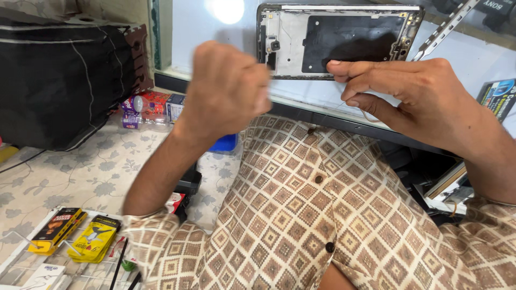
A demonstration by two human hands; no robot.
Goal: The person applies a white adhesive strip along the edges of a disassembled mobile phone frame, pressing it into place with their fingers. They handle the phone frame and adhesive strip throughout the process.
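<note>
Nearest the camera, the person's patterned beige shirt (301, 215) with dark buttons fills the lower middle and right of the view. At the near left, on a white wire rack (21, 258), lie yellow and black packets (94, 241) and a second, narrower yellow and black packet (56, 228) beside them. Beyond the rack stretches a floral cloth (80, 172) spread over the floor. Farther along it, a small plastic bottle (134, 104) lies on its side next to a colourful box (161, 102), and a blue object (224, 143) shows just behind the left forearm. A large black bag (59, 80) sits at the far left. The left hand (228, 88) is raised in the middle of the scene, blurred, its grip clenched into a fist; whether anything is inside cannot be told. The right hand (408, 94) reaches in from the right, its grip pinching the lower edge of an opened phone frame (338, 40) between thumb and fingertips. The phone frame is held up at the far middle, in front of a pale glass bench front (193, 32), with its bare metal inside and a dark rectangular panel facing the camera. A thin wire loops below the right hand's fingers. A perforated metal strip (443, 29) slants at the far right.
</note>
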